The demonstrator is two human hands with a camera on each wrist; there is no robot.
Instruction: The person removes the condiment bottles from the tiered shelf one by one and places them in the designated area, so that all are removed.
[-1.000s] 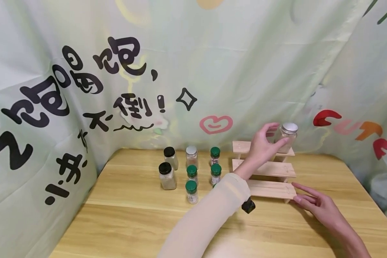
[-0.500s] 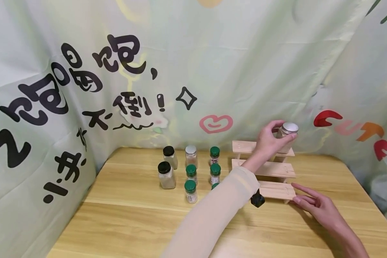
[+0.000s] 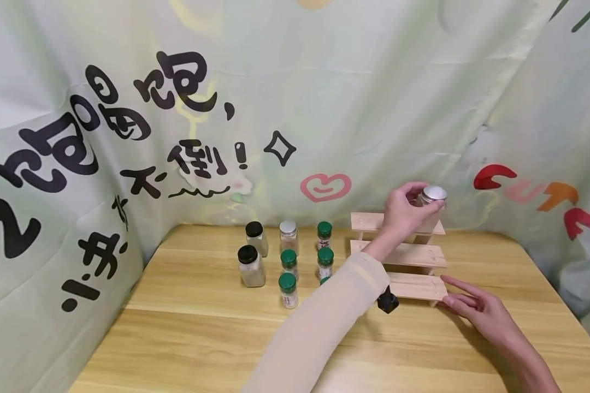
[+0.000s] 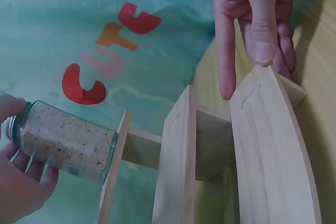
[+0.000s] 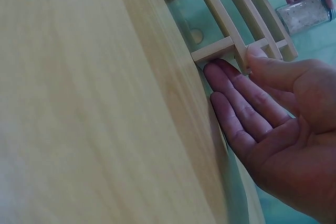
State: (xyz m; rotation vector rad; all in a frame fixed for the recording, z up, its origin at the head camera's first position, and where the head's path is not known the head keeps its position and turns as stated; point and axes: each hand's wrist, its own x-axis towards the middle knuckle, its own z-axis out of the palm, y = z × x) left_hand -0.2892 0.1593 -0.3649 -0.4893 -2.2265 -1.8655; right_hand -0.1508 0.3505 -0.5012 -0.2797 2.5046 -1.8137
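A glass jar [image 4: 68, 140] with a silver lid and pale, speckled grains stands at the right end of the top step of a three-step wooden rack [image 3: 418, 286]. My left hand [image 3: 403, 212] holds this jar near its lid, thumb in front and fingers behind. In the left wrist view the jar's base meets the top plank. At the lowest step's right end, my right hand [image 3: 487, 314] grips the rack, thumb at the front corner and index finger stretched to the back corner. Its other fingers [image 5: 236, 98] lie beside the rack's leg in the right wrist view.
Left of the rack stand several spice jars: two black-lidded jars [image 3: 252, 270], a silver-lidded one [image 3: 289, 240] and several green-lidded bottles [image 3: 288, 292]. A printed curtain [image 3: 255, 82] hangs behind the wooden table [image 3: 187, 338]. My left sleeve [image 3: 319, 327] partly covers one green-lidded bottle.
My left hand has closed in further around the silver-lidded jar, and its forearm has shifted right. The jar stays over the top step. My right hand keeps its place on the rack.
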